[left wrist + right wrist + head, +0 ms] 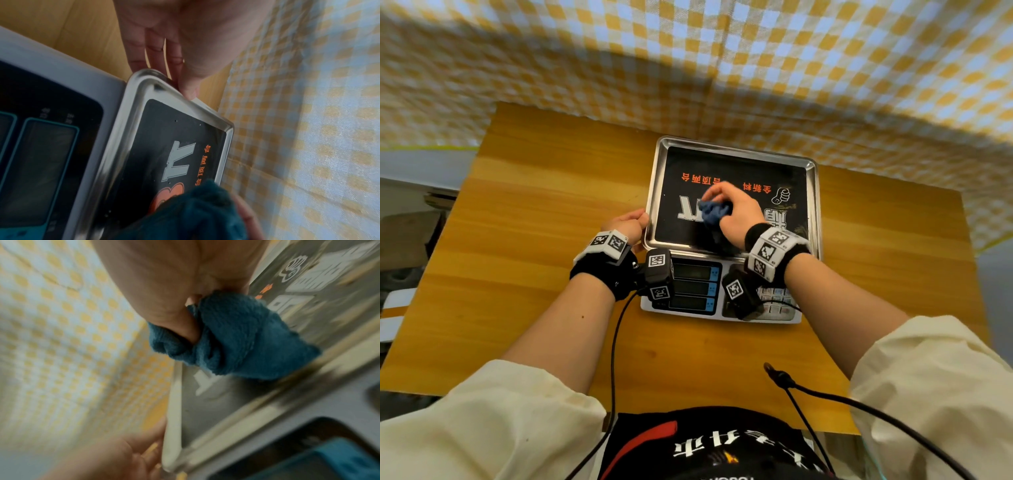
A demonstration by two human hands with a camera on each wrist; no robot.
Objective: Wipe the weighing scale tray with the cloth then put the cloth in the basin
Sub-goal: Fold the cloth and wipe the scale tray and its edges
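The weighing scale point(722, 291) stands on the wooden table, and its steel tray point(650, 192) carries a black sticker with printed characters. My right hand point(736, 209) grips a bunched blue cloth point(714, 210) and presses it on the tray's near-left part. The right wrist view shows the fingers curled round the cloth point(236, 340) above the tray point(174, 402). My left hand point(642, 219) rests against the tray's left rim with straight fingers point(156, 53), close to the near-left corner of the tray point(115, 146). The cloth point(195, 216) shows at the bottom of that view. No basin is in view.
The scale's display and keypad point(695, 284) face me, partly covered by my wrist cameras. The wooden table point(534, 240) has bare surface left, right and in front of the scale. A yellow checked cloth point(688, 51) hangs behind. Black cables point(614, 342) trail from my wrists.
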